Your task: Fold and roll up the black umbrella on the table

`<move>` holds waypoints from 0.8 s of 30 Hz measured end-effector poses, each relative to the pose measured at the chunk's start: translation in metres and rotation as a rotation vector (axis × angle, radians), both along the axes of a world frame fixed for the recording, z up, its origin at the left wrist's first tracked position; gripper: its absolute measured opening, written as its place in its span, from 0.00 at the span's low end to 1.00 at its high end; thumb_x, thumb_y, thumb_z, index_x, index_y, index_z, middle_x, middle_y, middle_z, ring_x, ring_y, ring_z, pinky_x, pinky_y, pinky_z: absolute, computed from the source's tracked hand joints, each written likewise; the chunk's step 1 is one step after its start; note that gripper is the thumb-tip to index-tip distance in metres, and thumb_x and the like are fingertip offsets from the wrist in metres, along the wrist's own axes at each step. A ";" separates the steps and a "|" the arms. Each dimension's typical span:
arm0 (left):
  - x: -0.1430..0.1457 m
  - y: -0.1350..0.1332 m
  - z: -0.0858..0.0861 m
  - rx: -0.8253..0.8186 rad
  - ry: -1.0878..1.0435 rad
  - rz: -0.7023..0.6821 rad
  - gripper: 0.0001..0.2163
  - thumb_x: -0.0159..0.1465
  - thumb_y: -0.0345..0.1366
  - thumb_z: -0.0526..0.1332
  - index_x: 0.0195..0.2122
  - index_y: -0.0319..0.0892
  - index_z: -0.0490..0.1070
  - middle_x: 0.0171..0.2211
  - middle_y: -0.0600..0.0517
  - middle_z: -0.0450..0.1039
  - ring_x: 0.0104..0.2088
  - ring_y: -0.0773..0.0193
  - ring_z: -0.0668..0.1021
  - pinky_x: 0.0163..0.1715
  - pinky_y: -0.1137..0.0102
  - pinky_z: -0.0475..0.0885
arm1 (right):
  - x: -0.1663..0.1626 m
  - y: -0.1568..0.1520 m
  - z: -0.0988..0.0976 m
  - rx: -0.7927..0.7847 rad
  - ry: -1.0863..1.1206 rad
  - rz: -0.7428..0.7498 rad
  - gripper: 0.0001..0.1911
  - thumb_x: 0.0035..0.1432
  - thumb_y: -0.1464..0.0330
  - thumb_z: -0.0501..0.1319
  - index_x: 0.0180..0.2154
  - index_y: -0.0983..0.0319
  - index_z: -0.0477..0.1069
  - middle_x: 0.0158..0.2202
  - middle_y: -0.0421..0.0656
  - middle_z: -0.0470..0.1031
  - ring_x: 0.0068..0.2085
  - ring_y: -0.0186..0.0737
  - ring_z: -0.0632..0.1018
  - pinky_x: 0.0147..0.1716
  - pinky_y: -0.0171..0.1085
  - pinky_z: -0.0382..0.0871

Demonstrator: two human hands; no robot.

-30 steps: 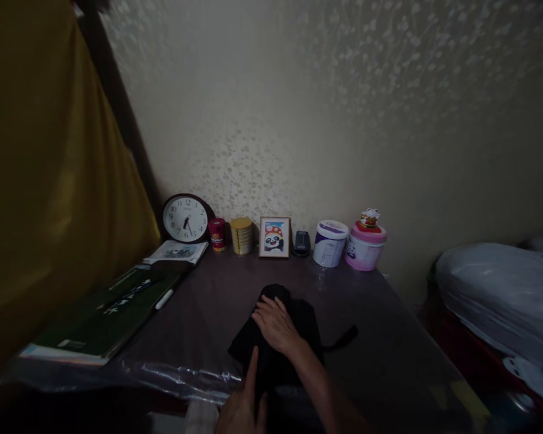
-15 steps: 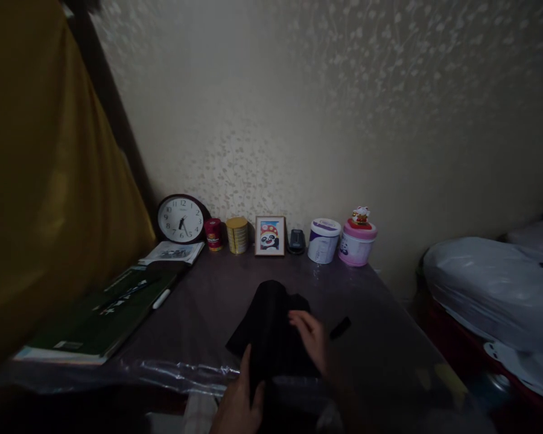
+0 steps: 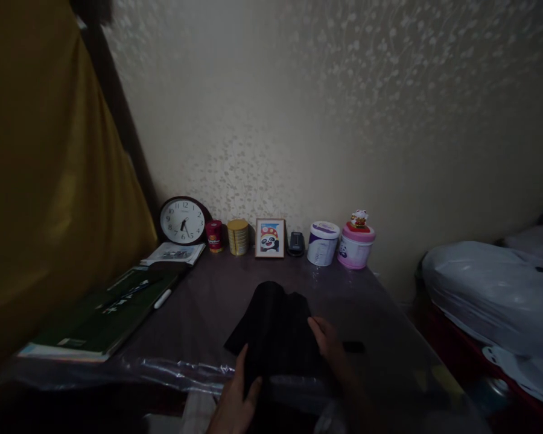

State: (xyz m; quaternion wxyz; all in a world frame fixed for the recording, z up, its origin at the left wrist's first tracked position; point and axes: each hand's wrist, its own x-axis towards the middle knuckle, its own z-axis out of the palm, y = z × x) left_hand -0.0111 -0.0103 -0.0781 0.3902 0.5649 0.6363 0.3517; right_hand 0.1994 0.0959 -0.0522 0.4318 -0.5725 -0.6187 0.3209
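The black cloth (image 3: pixel 274 328) lies folded at the near centre of the table (image 3: pixel 217 295). The left hand (image 3: pixel 235 401) grasps its 7 o'clock edge, thumb on top, wrist cut off by the frame. The right hand (image 3: pixel 330 343) rests at its 3 o'clock edge; dim light hides whether it grips. The clock (image 3: pixel 182 220) stands at 11 o'clock.

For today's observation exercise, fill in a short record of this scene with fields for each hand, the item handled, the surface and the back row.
left hand: on the near edge of the black cloth
right hand: resting on the cloth's right side
cloth: dark, folded, lying on the table
left side of table: green book, white pen
back row: clock, red tin, framed panda picture, pink tub
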 end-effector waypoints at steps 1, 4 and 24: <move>0.000 0.000 -0.001 0.001 0.004 0.004 0.28 0.63 0.38 0.47 0.62 0.36 0.38 0.60 0.44 0.56 0.58 0.63 0.62 0.56 0.68 0.57 | -0.001 0.001 0.001 0.003 -0.002 0.002 0.20 0.51 0.53 0.51 0.25 0.62 0.70 0.27 0.44 0.75 0.32 0.43 0.74 0.33 0.38 0.66; 0.001 0.000 -0.002 -0.017 0.043 -0.002 0.28 0.63 0.37 0.46 0.62 0.36 0.36 0.57 0.43 0.60 0.56 0.64 0.66 0.55 0.69 0.59 | -0.001 0.005 -0.001 -0.011 0.001 0.015 0.20 0.49 0.53 0.52 0.26 0.62 0.71 0.28 0.45 0.75 0.33 0.45 0.75 0.33 0.39 0.66; 0.024 -0.006 0.032 -0.133 0.509 -0.090 0.30 0.63 0.32 0.44 0.62 0.31 0.30 0.42 0.39 0.74 0.39 0.57 0.77 0.37 0.69 0.66 | -0.018 0.025 -0.024 0.217 -0.596 0.010 0.15 0.54 0.71 0.50 0.40 0.64 0.72 0.47 0.53 0.70 0.50 0.50 0.69 0.49 0.46 0.60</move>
